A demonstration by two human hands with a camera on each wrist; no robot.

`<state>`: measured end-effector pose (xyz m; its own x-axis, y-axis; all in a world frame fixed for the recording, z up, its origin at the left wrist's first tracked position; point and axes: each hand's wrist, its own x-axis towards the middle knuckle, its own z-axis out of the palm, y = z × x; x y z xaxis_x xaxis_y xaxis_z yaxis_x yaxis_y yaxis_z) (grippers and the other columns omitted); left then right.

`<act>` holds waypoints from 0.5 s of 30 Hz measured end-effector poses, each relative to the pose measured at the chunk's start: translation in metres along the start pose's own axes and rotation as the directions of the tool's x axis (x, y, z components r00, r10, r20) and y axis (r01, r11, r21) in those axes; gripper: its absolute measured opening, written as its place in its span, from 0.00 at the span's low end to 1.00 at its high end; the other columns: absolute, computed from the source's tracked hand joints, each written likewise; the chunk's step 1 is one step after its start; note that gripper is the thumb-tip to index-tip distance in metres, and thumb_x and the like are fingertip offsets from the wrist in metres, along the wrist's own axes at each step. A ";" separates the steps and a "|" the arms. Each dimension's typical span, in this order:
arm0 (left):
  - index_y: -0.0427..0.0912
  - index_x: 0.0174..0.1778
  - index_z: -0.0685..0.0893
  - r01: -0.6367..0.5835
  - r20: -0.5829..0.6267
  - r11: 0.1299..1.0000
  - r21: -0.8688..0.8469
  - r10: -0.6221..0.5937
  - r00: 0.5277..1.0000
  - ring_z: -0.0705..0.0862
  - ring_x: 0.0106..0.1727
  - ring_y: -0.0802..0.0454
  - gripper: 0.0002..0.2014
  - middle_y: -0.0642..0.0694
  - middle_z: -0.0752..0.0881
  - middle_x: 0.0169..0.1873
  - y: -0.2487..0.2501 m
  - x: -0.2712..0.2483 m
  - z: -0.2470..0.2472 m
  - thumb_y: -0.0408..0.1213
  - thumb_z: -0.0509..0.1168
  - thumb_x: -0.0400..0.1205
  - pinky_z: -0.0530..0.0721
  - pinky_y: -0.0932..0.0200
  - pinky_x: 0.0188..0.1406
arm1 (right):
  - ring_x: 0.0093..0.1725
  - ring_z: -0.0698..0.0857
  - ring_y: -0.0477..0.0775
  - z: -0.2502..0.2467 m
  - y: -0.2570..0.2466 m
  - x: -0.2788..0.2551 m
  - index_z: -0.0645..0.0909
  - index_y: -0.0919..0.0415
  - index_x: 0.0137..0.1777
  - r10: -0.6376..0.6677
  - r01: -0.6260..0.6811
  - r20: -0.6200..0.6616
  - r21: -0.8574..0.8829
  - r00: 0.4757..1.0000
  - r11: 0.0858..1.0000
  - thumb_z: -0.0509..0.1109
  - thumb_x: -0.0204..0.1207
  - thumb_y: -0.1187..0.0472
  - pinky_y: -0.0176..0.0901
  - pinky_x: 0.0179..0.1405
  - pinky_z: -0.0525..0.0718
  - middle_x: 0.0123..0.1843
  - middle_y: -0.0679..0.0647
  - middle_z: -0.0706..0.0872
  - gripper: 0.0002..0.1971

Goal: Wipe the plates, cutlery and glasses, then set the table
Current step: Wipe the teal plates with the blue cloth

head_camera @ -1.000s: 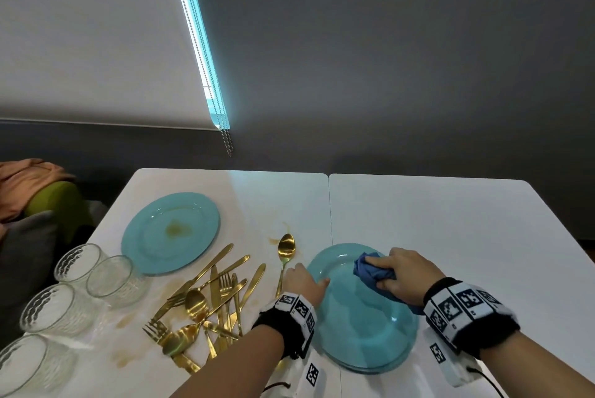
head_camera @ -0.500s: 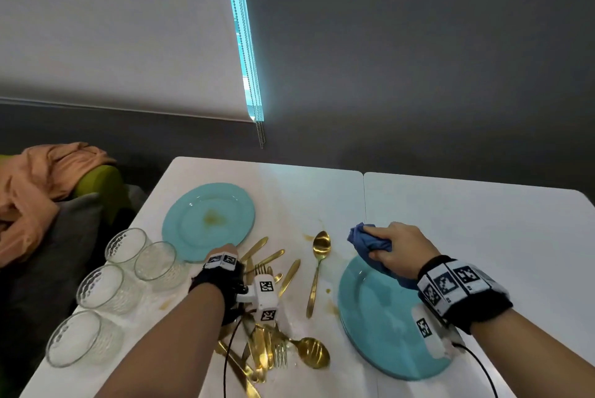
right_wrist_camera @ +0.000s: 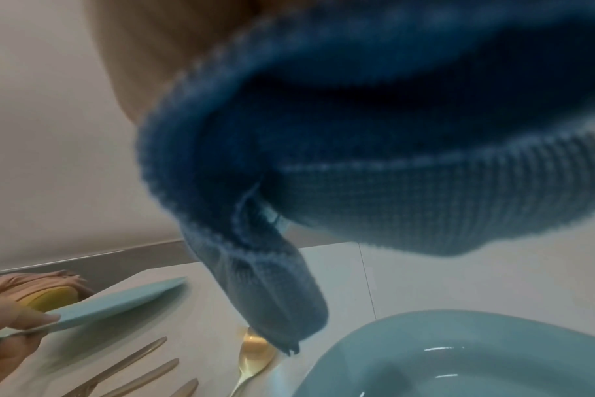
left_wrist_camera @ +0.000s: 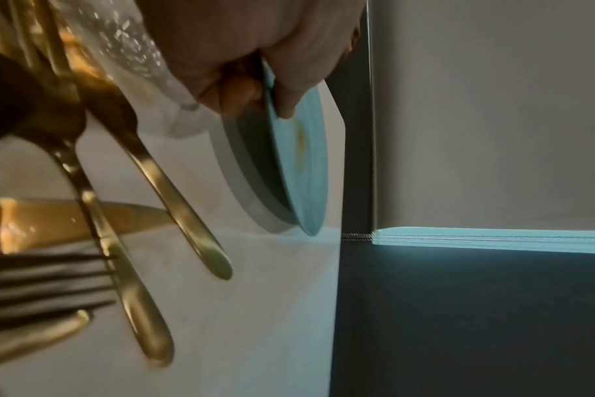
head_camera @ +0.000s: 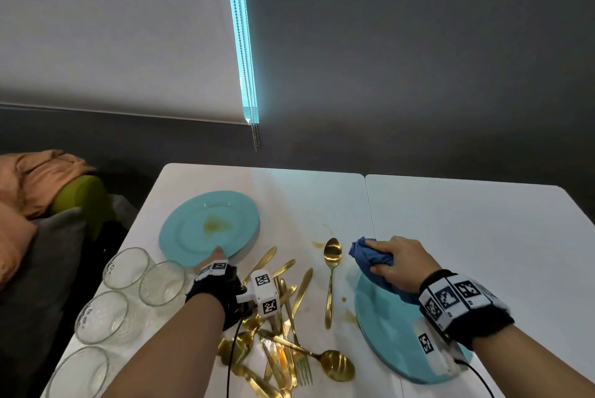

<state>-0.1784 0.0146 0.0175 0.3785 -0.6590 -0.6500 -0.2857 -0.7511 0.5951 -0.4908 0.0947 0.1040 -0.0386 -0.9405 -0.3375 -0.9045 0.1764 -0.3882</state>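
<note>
A stained teal plate (head_camera: 209, 227) sits at the table's left; my left hand (head_camera: 216, 257) pinches its near rim, thumb on top, and its near edge is tilted off the table (left_wrist_camera: 303, 161) (right_wrist_camera: 119, 303). My right hand (head_camera: 399, 264) grips a bunched blue cloth (head_camera: 367, 254) (right_wrist_camera: 357, 147) just above the far rim of a second teal plate (head_camera: 399, 333) (right_wrist_camera: 459, 357) at the front right. Gold cutlery (head_camera: 283, 317) lies piled between the plates, with one gold spoon (head_camera: 331, 269) apart beside the cloth. Several glasses (head_camera: 125, 269) stand at the left edge.
Brown spill marks (head_camera: 318, 244) dot the white table (head_camera: 467, 220) near the spoon. A seam runs down the table's middle. A green chair with orange fabric (head_camera: 42, 178) stands left of the table. A dark wall and a window blind are behind.
My left hand left the right plate, crossed over the cutlery and took hold of the stained plate's rim, lifting it. My right hand lifted the cloth toward the right plate's far rim.
</note>
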 end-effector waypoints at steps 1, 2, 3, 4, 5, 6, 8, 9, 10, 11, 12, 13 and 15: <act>0.37 0.75 0.67 0.027 0.006 0.984 -0.174 -0.026 1.000 0.79 0.67 0.36 0.28 0.33 0.77 0.68 0.007 -0.004 0.001 0.40 0.64 0.80 0.79 0.52 0.60 | 0.61 0.79 0.56 0.000 -0.002 0.000 0.73 0.41 0.73 0.003 -0.003 -0.006 0.010 1.000 1.000 0.68 0.76 0.54 0.39 0.61 0.74 0.47 0.51 0.74 0.24; 0.37 0.74 0.69 0.049 -0.036 0.940 -0.338 -0.065 0.997 0.80 0.66 0.35 0.28 0.33 0.77 0.69 0.013 -0.003 0.002 0.42 0.64 0.79 0.80 0.50 0.61 | 0.60 0.79 0.56 0.000 -0.004 0.001 0.73 0.41 0.72 0.008 -0.008 -0.014 0.020 1.000 1.000 0.68 0.76 0.54 0.38 0.60 0.74 0.47 0.51 0.74 0.24; 0.38 0.70 0.71 0.036 -0.082 0.907 -0.420 -0.078 0.994 0.81 0.64 0.35 0.26 0.33 0.79 0.67 0.016 0.008 0.004 0.42 0.64 0.76 0.80 0.45 0.63 | 0.59 0.79 0.56 -0.001 -0.006 0.001 0.73 0.41 0.72 0.011 -0.011 -0.026 0.029 1.000 1.000 0.68 0.76 0.55 0.37 0.59 0.74 0.46 0.51 0.74 0.24; 0.39 0.65 0.71 -0.014 -0.134 0.875 -0.483 -0.058 0.989 0.82 0.61 0.35 0.23 0.34 0.80 0.64 0.017 0.020 0.008 0.42 0.64 0.74 0.81 0.40 0.63 | 0.58 0.80 0.55 -0.002 -0.007 0.002 0.73 0.40 0.72 0.015 -0.014 -0.039 0.037 0.999 0.999 0.68 0.75 0.55 0.37 0.59 0.74 0.46 0.51 0.74 0.24; 0.40 0.59 0.72 -0.045 -0.152 0.847 -0.530 -0.043 0.987 0.83 0.59 0.35 0.18 0.34 0.81 0.61 0.017 0.029 0.012 0.40 0.64 0.74 0.81 0.37 0.62 | 0.58 0.80 0.55 -0.004 -0.008 0.003 0.73 0.40 0.71 0.018 -0.015 -0.055 0.047 0.998 0.999 0.69 0.75 0.55 0.38 0.59 0.75 0.46 0.51 0.74 0.24; 0.42 0.54 0.71 -0.075 -0.162 0.824 -0.561 -0.021 0.987 0.83 0.59 0.34 0.14 0.32 0.81 0.59 0.020 0.028 0.015 0.39 0.63 0.75 0.81 0.36 0.61 | 0.57 0.80 0.55 -0.005 -0.009 0.004 0.74 0.40 0.71 0.022 -0.018 -0.071 0.056 0.997 0.998 0.69 0.75 0.56 0.38 0.60 0.76 0.46 0.51 0.75 0.24; 0.43 0.49 0.70 -0.129 -0.166 0.791 -0.598 0.036 0.986 0.83 0.57 0.34 0.08 0.31 0.82 0.57 0.033 0.006 0.013 0.39 0.62 0.78 0.82 0.35 0.59 | 0.56 0.81 0.56 -0.010 -0.010 0.006 0.74 0.39 0.70 0.019 -0.012 -0.104 0.061 0.994 0.998 0.69 0.74 0.56 0.40 0.60 0.78 0.48 0.53 0.78 0.24; 0.43 0.49 0.71 -0.160 -0.150 0.778 -0.608 0.085 0.985 0.83 0.57 0.34 0.07 0.30 0.82 0.58 0.040 -0.011 0.010 0.40 0.61 0.80 0.83 0.36 0.59 | 0.56 0.81 0.56 -0.012 -0.009 0.008 0.74 0.38 0.70 0.012 -0.005 -0.120 0.055 0.993 0.998 0.69 0.74 0.55 0.41 0.60 0.78 0.49 0.54 0.80 0.24; 0.44 0.51 0.71 -0.184 -0.126 0.752 -0.633 0.134 0.983 0.83 0.56 0.36 0.06 0.31 0.81 0.59 0.046 -0.024 0.008 0.40 0.60 0.82 0.82 0.39 0.57 | 0.56 0.81 0.57 -0.015 -0.008 0.009 0.74 0.38 0.70 0.006 0.000 -0.136 0.047 0.991 0.999 0.69 0.74 0.55 0.42 0.60 0.79 0.50 0.55 0.82 0.24; 0.44 0.54 0.71 -0.189 -0.085 0.726 -0.662 0.178 0.980 0.82 0.54 0.39 0.06 0.33 0.80 0.60 0.053 -0.036 0.009 0.41 0.57 0.84 0.83 0.43 0.54 | 0.56 0.82 0.58 -0.018 -0.006 0.012 0.74 0.38 0.70 -0.001 0.007 -0.156 0.036 0.988 0.999 0.69 0.74 0.54 0.42 0.58 0.79 0.51 0.56 0.83 0.24; 0.44 0.58 0.70 -0.180 -0.040 0.715 -0.675 0.209 0.977 0.80 0.53 0.42 0.08 0.36 0.79 0.59 0.056 -0.044 0.011 0.42 0.54 0.87 0.83 0.48 0.50 | 0.55 0.82 0.59 -0.021 -0.006 0.013 0.74 0.38 0.70 -0.004 0.007 -0.173 0.020 0.985 1.000 0.69 0.73 0.53 0.43 0.56 0.79 0.51 0.57 0.83 0.24; 0.44 0.63 0.70 -0.172 0.004 0.712 -0.680 0.239 0.971 0.78 0.53 0.44 0.11 0.39 0.77 0.58 0.059 -0.054 0.015 0.44 0.51 0.88 0.82 0.51 0.47 | 0.55 0.82 0.60 -0.024 -0.006 0.015 0.73 0.38 0.71 -0.004 0.005 -0.196 0.004 0.981 1.000 0.69 0.73 0.52 0.44 0.54 0.79 0.49 0.57 0.83 0.25; 0.44 0.69 0.69 -0.114 0.125 0.681 -0.723 0.292 0.948 0.80 0.57 0.43 0.19 0.42 0.78 0.63 0.062 -0.065 0.027 0.51 0.48 0.88 0.83 0.46 0.53 | 0.54 0.82 0.63 -0.030 -0.007 0.015 0.72 0.40 0.71 0.017 -0.021 -0.242 -0.014 0.970 1.000 0.68 0.74 0.52 0.46 0.53 0.79 0.45 0.56 0.78 0.25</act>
<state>-0.2446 0.0095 0.0843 0.1650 -0.8492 -0.5017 0.3990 -0.4077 0.8213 -0.4981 0.0705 0.1270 -0.1556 -0.9798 -0.1259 -0.9096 0.1919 -0.3686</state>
